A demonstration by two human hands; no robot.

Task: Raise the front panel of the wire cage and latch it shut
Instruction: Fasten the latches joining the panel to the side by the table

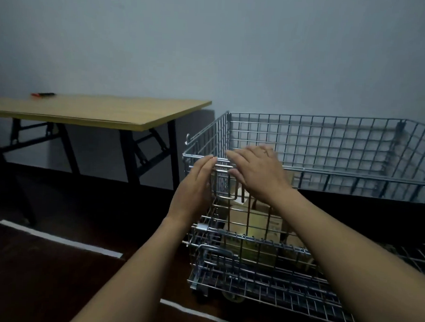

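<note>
Both hands open at the wire cage's near-left corner

A wooden table stood well left of the fingers. The left hand held its fingers straight, tips up at the front panel's top rail, just left of the wire latch. The right hand lay flat and relaxed just right of the latch, gripping nothing, with cardboard boxes below its fingers.

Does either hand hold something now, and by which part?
Nothing is gripped. The left hand and the right hand are both open, fingers straight, on either side of the latch loop at the front left corner of the wire cage.
</note>
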